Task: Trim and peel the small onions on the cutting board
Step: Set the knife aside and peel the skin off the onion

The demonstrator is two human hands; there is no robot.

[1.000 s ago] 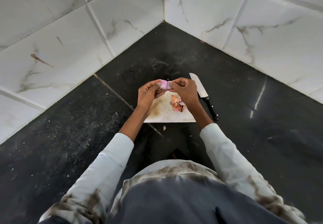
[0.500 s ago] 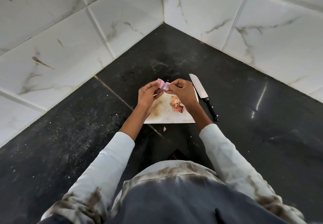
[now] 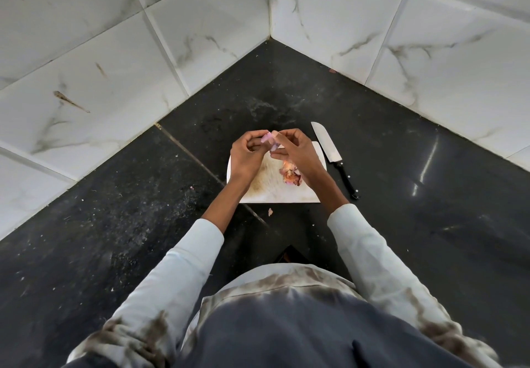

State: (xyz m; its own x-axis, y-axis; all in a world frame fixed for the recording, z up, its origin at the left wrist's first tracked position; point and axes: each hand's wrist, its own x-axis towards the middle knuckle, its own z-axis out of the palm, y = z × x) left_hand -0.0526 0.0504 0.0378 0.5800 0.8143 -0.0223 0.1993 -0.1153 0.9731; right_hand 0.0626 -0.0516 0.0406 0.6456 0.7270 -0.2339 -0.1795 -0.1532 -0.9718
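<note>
A small pink onion (image 3: pixel 269 138) is held above the far edge of the white cutting board (image 3: pixel 272 189). My left hand (image 3: pixel 247 156) pinches its left side. My right hand (image 3: pixel 296 149) grips its right side and a strip of its skin (image 3: pixel 274 146), which hangs down between the fingers. A pile of orange-pink onion peels (image 3: pixel 290 177) lies on the board, partly hidden under my right wrist. The knife (image 3: pixel 334 156), with a black handle, lies on the counter just right of the board, blade pointing away from me.
The black stone counter (image 3: pixel 143 210) is dusty and runs into a corner of white marble-tiled walls (image 3: pixel 200 37). One scrap of peel (image 3: pixel 270 211) lies on the counter just in front of the board.
Both hands have stayed over the board's far edge, turning the onion slightly. A strip of skin now hangs down from the onion by my right fingers.
</note>
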